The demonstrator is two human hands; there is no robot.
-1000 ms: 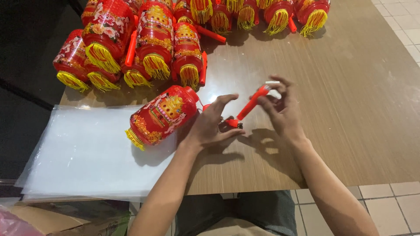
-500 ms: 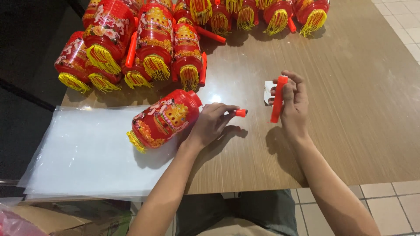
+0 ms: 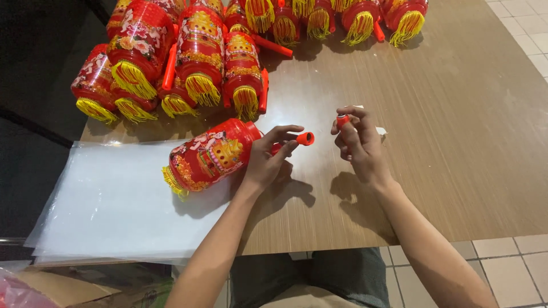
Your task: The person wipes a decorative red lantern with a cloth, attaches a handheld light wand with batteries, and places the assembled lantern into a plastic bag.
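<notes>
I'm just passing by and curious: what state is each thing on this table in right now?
Lantern: lying on its side, steadied by the left hand.
Orange tube: sticking out of the lantern, open end showing.
Red stick: pinched in the right hand, off the table.
Other lanterns: lying in a heap.
Plastic sheets: flat, stacked.
Wooden table: bearing it all.

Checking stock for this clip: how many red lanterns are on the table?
About 11: one lantern at the left hand, four side by side in the left cluster, and roughly six in the row along the top edge, cut off, so more may be hidden.
</notes>
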